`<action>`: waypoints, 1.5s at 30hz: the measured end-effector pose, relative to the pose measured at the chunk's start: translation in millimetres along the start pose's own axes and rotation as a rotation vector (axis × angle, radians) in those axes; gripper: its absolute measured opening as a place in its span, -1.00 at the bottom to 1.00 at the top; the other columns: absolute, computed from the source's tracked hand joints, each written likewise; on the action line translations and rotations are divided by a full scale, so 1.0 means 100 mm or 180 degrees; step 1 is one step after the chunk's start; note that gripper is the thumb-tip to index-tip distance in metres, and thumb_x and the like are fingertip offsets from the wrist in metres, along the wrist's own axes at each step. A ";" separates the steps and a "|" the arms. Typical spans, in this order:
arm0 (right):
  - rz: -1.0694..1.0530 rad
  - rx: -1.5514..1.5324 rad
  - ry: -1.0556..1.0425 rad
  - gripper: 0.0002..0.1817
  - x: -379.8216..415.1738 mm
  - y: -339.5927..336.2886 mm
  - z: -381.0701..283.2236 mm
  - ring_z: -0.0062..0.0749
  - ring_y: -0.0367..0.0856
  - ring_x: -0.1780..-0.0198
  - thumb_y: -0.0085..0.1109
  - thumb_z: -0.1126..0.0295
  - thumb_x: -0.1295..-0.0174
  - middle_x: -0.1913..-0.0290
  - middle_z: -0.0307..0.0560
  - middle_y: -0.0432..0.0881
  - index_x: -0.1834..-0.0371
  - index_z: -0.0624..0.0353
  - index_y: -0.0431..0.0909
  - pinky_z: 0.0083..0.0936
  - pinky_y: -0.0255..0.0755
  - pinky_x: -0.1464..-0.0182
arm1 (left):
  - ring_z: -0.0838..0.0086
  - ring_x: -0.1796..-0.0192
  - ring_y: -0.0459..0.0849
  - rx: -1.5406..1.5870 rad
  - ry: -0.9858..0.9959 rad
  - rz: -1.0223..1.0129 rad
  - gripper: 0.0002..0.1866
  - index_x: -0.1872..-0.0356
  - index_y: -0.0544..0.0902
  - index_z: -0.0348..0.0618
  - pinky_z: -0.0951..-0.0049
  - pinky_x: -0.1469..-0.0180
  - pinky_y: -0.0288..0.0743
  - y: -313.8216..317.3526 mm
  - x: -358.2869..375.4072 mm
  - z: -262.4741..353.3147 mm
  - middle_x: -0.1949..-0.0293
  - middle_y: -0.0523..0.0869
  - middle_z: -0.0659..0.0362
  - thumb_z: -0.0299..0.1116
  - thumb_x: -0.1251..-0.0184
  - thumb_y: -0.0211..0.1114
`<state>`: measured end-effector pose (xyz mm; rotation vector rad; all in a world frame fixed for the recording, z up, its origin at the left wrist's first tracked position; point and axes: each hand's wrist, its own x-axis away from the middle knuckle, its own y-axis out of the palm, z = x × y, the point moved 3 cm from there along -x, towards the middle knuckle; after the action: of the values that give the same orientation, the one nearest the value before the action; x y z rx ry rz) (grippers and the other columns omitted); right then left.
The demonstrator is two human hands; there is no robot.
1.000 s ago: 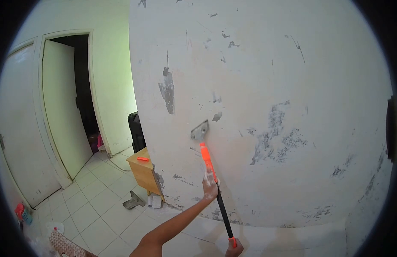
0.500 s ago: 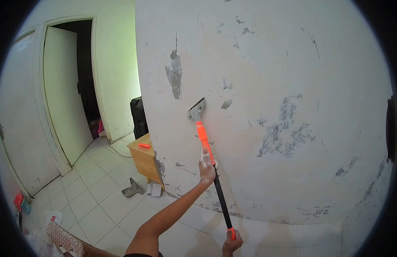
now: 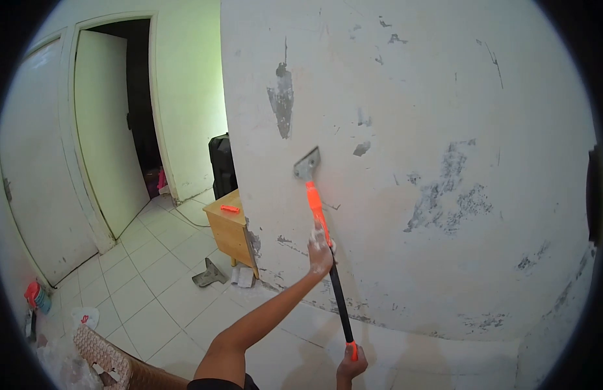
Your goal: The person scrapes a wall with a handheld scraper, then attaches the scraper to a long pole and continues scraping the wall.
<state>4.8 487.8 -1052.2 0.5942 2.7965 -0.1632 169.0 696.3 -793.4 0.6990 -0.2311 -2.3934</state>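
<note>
A long scraper [image 3: 339,296] with an orange and black handle leans up toward the white wall [image 3: 392,273], its metal head [image 3: 307,165] at the wall surface below a grey bare patch [image 3: 282,101]. My left hand [image 3: 320,250], dusted with white powder, is wrapped round the upper handle just below the orange section. Lower down, my right hand [image 3: 351,365] grips the orange end of the handle. More grey, peeled patches [image 3: 444,188] mark the wall to the right.
A wooden cabinet [image 3: 230,233] with an orange object [image 3: 230,208] on top stands at the wall's left edge, before a black case [image 3: 221,166]. A grey piece [image 3: 210,273] lies on the tiled floor [image 3: 145,286]. A half-open door [image 3: 106,130] is at left.
The view has shifted, so the wall and cabinet appear farther right. The scraper head has moved slightly down the wall relative to the grey patches. Both hands keep their hold.
</note>
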 end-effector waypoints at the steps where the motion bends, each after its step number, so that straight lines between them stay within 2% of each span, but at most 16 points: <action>1: -0.0011 -0.0011 -0.0025 -0.65 0.00 0.00 0.04 -0.24 0.58 0.53 0.35 0.10 -0.24 0.55 -0.04 0.61 0.29 0.22 0.71 -0.33 0.38 0.41 | 0.54 0.75 0.39 -0.0023 -0.0181 -0.0039 -0.39 0.22 0.37 -0.15 0.44 0.76 0.35 0.01 0.08 0.02 0.68 0.34 0.26 0.30 -0.56 -0.19; 3: 0.0068 0.0056 -0.0167 -0.65 0.02 -0.03 -0.14 -0.42 0.50 0.54 0.33 0.14 -0.30 0.58 -0.13 0.56 0.30 0.28 0.69 -0.41 0.35 0.42 | 0.53 0.77 0.39 -0.0064 -0.0318 -0.0091 -0.39 0.25 0.36 -0.15 0.43 0.76 0.35 0.00 0.03 0.09 0.68 0.35 0.26 0.29 -0.57 -0.20; 6: -0.0087 0.0333 -0.0204 -0.63 -0.06 0.02 -0.48 -0.41 0.52 0.53 0.33 0.13 -0.30 0.57 -0.12 0.58 0.31 0.30 0.67 -0.43 0.38 0.41 | 0.52 0.77 0.39 0.0029 -0.0052 -0.0176 -0.39 0.27 0.35 -0.14 0.43 0.77 0.35 -0.09 -0.24 0.24 0.69 0.36 0.25 0.29 -0.57 -0.21; 10: -0.0165 0.0270 -0.0045 -0.63 0.07 0.10 -0.36 -0.40 0.52 0.52 0.33 0.13 -0.30 0.56 -0.12 0.59 0.32 0.29 0.67 -0.41 0.38 0.41 | 0.53 0.78 0.37 0.0018 -0.0166 -0.0037 -0.39 0.25 0.34 -0.14 0.45 0.79 0.33 -0.12 -0.15 0.09 0.71 0.36 0.23 0.29 -0.58 -0.23; 13: 0.0155 0.0044 -0.0273 -0.64 0.13 0.14 -0.42 -0.42 0.51 0.51 0.33 0.13 -0.30 0.55 -0.13 0.58 0.29 0.29 0.67 -0.42 0.37 0.42 | 0.54 0.79 0.35 0.0009 -0.0269 -0.0107 -0.40 0.25 0.34 -0.12 0.46 0.80 0.32 -0.14 -0.18 0.20 0.71 0.36 0.24 0.29 -0.58 -0.22; 15: -0.0081 -0.0171 0.0067 -0.64 0.14 0.22 -0.52 -0.42 0.51 0.51 0.34 0.14 -0.30 0.54 -0.14 0.58 0.28 0.30 0.67 -0.44 0.38 0.40 | 0.54 0.79 0.35 -0.0023 -0.0185 -0.0152 -0.39 0.25 0.35 -0.12 0.46 0.80 0.32 -0.19 -0.30 0.25 0.71 0.36 0.24 0.30 -0.57 -0.22; 19: -0.0231 0.0120 -0.0025 -0.65 0.24 0.19 -0.49 -0.44 0.51 0.50 0.34 0.17 -0.31 0.54 -0.15 0.58 0.27 0.32 0.67 -0.47 0.39 0.38 | 0.54 0.79 0.34 -0.0031 -0.0245 -0.0089 -0.36 0.23 0.36 -0.14 0.46 0.81 0.31 -0.22 -0.18 0.21 0.69 0.35 0.25 0.34 -0.54 -0.20; 21: 0.0049 -0.0088 -0.0016 -0.67 0.30 0.15 -0.46 -0.42 0.49 0.51 0.34 0.18 -0.31 0.54 -0.14 0.58 0.27 0.31 0.68 -0.44 0.37 0.40 | 0.54 0.78 0.32 -0.0092 -0.0435 -0.0130 -0.37 0.23 0.36 -0.14 0.45 0.81 0.34 -0.19 -0.08 0.23 0.67 0.35 0.25 0.33 -0.54 -0.19; 24: -0.0172 0.0095 0.0001 -0.65 0.21 0.21 -0.54 -0.42 0.49 0.51 0.35 0.17 -0.30 0.54 -0.13 0.58 0.28 0.32 0.67 -0.44 0.36 0.40 | 0.53 0.78 0.32 0.0195 0.0007 -0.0139 -0.38 0.24 0.37 -0.13 0.43 0.80 0.35 -0.25 -0.35 0.19 0.65 0.35 0.25 0.32 -0.54 -0.17; 25: -0.0173 0.0118 0.0039 -0.65 0.23 0.22 -0.58 -0.42 0.49 0.51 0.35 0.17 -0.30 0.54 -0.13 0.58 0.28 0.32 0.67 -0.44 0.36 0.40 | 0.55 0.78 0.32 0.0076 -0.0175 -0.0114 -0.39 0.23 0.38 -0.13 0.44 0.81 0.35 -0.29 -0.41 0.23 0.64 0.34 0.26 0.31 -0.55 -0.17; 28: -0.0182 -0.0014 0.0066 -0.63 0.21 0.24 -0.68 -0.26 0.60 0.50 0.34 0.07 -0.27 0.51 -0.05 0.65 0.27 0.23 0.71 -0.32 0.42 0.38 | 0.57 0.73 0.37 0.0195 -0.0135 -0.0064 -0.41 0.28 0.36 -0.11 0.43 0.78 0.32 -0.29 -0.39 0.31 0.65 0.31 0.28 0.29 -0.56 -0.15; 30: -0.0065 -0.0001 0.0011 -0.67 0.26 0.19 -0.62 -0.41 0.57 0.47 0.34 0.19 -0.30 0.49 -0.11 0.64 0.22 0.31 0.70 -0.43 0.44 0.34 | 0.56 0.73 0.37 0.0259 -0.0220 -0.0014 -0.43 0.28 0.35 -0.11 0.42 0.78 0.33 -0.26 -0.27 0.30 0.65 0.30 0.28 0.26 -0.58 -0.15; 34: -0.0036 0.0108 -0.0053 -0.68 0.25 0.24 -0.46 -0.38 0.61 0.44 0.33 0.21 -0.30 0.46 -0.08 0.67 0.18 0.31 0.71 -0.41 0.46 0.33 | 0.55 0.75 0.37 0.0207 -0.0356 -0.0111 -0.46 0.29 0.34 -0.10 0.43 0.79 0.33 -0.27 -0.30 0.30 0.66 0.32 0.27 0.23 -0.59 -0.14; 37: -0.0278 0.0088 0.0105 -0.68 0.26 0.23 -0.78 -0.35 0.62 0.44 0.33 0.21 -0.30 0.47 -0.07 0.67 0.18 0.32 0.71 -0.41 0.46 0.32 | 0.52 0.75 0.38 0.0232 -0.0090 -0.0151 -0.45 0.31 0.32 -0.08 0.42 0.79 0.36 -0.35 -0.50 0.41 0.66 0.35 0.26 0.25 -0.58 -0.17; 43: 0.0186 -0.0126 0.0101 -0.68 0.50 0.26 -0.39 -0.42 0.53 0.47 0.29 0.20 -0.34 0.53 -0.14 0.58 0.29 0.32 0.66 -0.44 0.40 0.36 | 0.57 0.71 0.38 -0.0035 -0.0222 -0.0198 -0.40 0.34 0.33 -0.08 0.45 0.72 0.30 -0.27 -0.06 0.11 0.65 0.33 0.28 0.32 -0.55 -0.16; 45: 0.0328 -0.0293 0.0021 -0.69 0.57 0.26 -0.45 -0.53 0.43 0.42 0.24 0.16 -0.42 0.49 -0.29 0.56 0.30 0.21 0.69 -0.43 0.36 0.35 | 0.57 0.69 0.38 -0.0017 -0.0367 -0.0325 -0.39 0.34 0.33 -0.08 0.49 0.68 0.30 -0.27 -0.07 0.18 0.65 0.33 0.29 0.33 -0.54 -0.14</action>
<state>-45.2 540.8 -1027.5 0.7152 2.7544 -0.0116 149.9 721.9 -783.9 0.5835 -0.2423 -2.5341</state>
